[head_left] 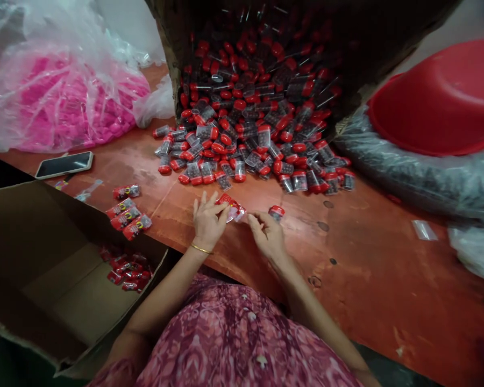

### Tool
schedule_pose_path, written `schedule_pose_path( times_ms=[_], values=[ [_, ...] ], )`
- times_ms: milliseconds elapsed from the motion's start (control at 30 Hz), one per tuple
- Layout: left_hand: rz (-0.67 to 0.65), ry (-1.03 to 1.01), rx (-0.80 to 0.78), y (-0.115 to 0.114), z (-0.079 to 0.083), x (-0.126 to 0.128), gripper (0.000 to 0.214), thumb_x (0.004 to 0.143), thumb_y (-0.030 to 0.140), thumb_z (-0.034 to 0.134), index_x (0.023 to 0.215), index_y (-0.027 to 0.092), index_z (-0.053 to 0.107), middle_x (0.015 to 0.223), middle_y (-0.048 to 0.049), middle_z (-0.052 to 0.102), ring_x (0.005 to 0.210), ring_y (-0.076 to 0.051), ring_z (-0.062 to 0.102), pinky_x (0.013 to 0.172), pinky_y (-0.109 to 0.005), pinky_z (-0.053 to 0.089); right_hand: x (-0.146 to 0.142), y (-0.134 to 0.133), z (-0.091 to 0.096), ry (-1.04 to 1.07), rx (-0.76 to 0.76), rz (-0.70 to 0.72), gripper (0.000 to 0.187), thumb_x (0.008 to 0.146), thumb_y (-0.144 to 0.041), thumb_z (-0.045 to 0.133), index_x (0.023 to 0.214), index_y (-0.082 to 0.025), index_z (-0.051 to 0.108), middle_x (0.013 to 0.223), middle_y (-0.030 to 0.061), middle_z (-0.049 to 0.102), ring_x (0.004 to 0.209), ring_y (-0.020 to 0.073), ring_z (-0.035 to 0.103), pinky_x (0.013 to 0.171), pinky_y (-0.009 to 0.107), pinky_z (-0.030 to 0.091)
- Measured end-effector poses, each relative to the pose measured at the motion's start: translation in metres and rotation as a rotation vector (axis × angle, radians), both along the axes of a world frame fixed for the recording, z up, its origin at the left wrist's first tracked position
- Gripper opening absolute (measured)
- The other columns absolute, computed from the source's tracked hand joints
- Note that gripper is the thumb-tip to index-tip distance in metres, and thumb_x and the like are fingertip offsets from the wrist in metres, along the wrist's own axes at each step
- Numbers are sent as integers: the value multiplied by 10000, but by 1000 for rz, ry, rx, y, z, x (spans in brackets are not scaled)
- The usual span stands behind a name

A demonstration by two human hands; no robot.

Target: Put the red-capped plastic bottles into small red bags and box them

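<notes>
My left hand (207,221) pinches a small clear packet with a red label (230,207) just above the reddish table (371,279). My right hand (267,234) grips the packet's other end with thumb and fingers, and a red-capped vial (276,212) sits at its fingertips. A heap of several red-capped clear vials (250,145) spills out of a tipped cardboard box (173,59) right behind my hands. Several filled packets (127,215) lie on the table to the left of my left hand.
An open cardboard box (44,269) at the lower left holds several packets (129,271). A phone (64,164) lies at the table's left edge. A bag of pink parts (56,102) sits far left. A red basin (443,102) rests on a plastic-wrapped bundle (427,177) at right.
</notes>
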State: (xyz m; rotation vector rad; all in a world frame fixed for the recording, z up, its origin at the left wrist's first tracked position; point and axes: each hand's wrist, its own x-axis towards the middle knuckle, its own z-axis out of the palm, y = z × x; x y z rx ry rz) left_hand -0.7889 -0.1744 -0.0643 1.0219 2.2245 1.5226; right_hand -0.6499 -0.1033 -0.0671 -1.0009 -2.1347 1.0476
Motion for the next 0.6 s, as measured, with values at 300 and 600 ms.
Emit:
schedule_pose_path(
  times_ms=[300,600],
  values=[
    [16,-65,90,-5,20,19,299,724,361,677,987,218,681,1240,-100,608,1245,-270,472,1054,-445,339,-28,-6,-4,423,-427,-116,362,780,-502,516,639,-173,572,595,-14,563,565,115,488,577,240,413],
    [-88,-926,26,-2,23,29,415,516,473,786,717,129,669,651,-23,667,465,-68,551,370,-143,337,-21,-16,-4,398,-222,-121,306,837,-407,463,634,-185,519,564,-37,472,534,99,420,531,225,339]
  ],
)
